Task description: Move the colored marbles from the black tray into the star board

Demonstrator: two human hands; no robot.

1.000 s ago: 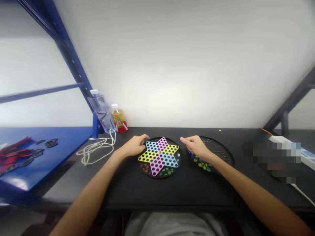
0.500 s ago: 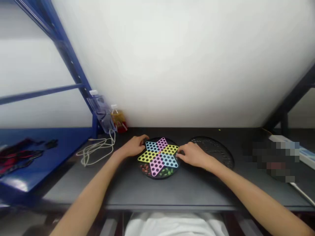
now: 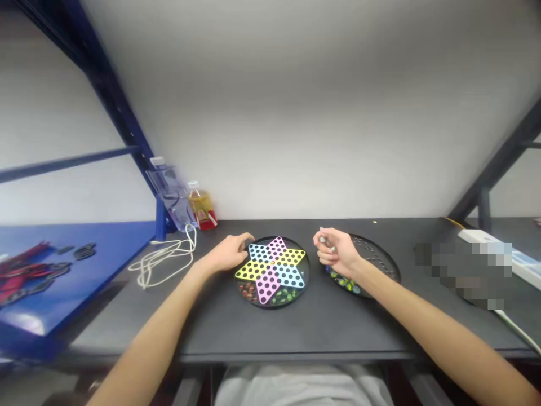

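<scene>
A round black Chinese checkers board (image 3: 273, 270) with a pink, yellow and blue star lies on the dark table (image 3: 296, 327). My left hand (image 3: 228, 255) rests on the board's left rim, fingers curled over the edge. Raised just right of the board is my right hand (image 3: 336, 252), its fingers pinched together around small marbles. Beneath that hand lies a black round lid (image 3: 372, 262) with several coloured marbles (image 3: 344, 281) in its near part. More marbles sit in the board's near pockets.
A white cable (image 3: 163, 259) lies coiled at the left. Two bottles (image 3: 190, 203) stand by the blue shelf post. A blue shelf (image 3: 54, 270) carries red and black items. A white power strip (image 3: 507, 256) lies at the far right.
My right hand went from the lid to the board's right edge, then lifted back over the lid with marbles pinched in it. The left hand stayed on the board's rim.
</scene>
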